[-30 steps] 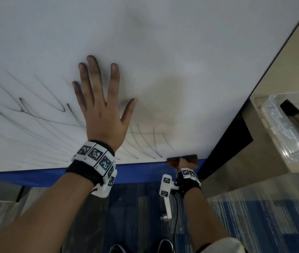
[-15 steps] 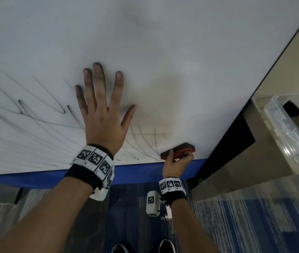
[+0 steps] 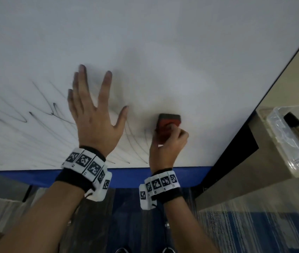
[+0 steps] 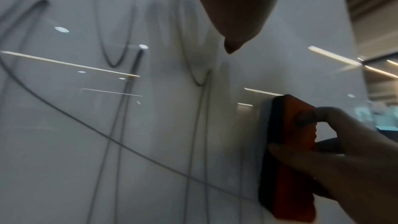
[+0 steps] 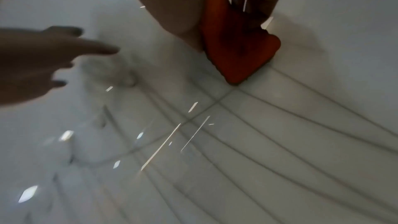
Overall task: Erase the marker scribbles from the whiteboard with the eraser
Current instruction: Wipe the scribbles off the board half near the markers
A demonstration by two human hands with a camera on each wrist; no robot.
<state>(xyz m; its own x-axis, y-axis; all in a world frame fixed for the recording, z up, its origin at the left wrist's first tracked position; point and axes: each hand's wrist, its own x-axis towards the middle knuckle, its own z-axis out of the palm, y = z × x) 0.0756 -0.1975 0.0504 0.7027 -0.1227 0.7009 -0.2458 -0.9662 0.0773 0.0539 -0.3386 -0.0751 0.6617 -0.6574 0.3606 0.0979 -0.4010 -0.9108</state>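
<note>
A white whiteboard [image 3: 163,42] fills the head view, with black marker scribbles [image 3: 35,114] across its lower left part and thin curved lines [image 3: 136,143] near its bottom edge. My right hand [image 3: 167,143] grips a red eraser [image 3: 168,123] with a dark pad and presses it flat on the board. The left wrist view shows the eraser [image 4: 290,142] pinched by fingers, pad side against the board beside scribble lines [image 4: 116,57]. My left hand [image 3: 94,117] lies flat on the board with fingers spread, left of the eraser. The right wrist view shows the eraser [image 5: 237,48] above curved lines [image 5: 280,125].
A blue strip [image 3: 126,174] runs along the board's bottom edge. A beige counter [image 3: 254,170] with a clear plastic tub [image 3: 294,136] stands at the right. Blue striped carpet [image 3: 254,225] lies below.
My right hand has lifted the eraser from the bottom edge up onto the board, over the right-hand lines. My left hand has shifted slightly up and right, staying flat.
</note>
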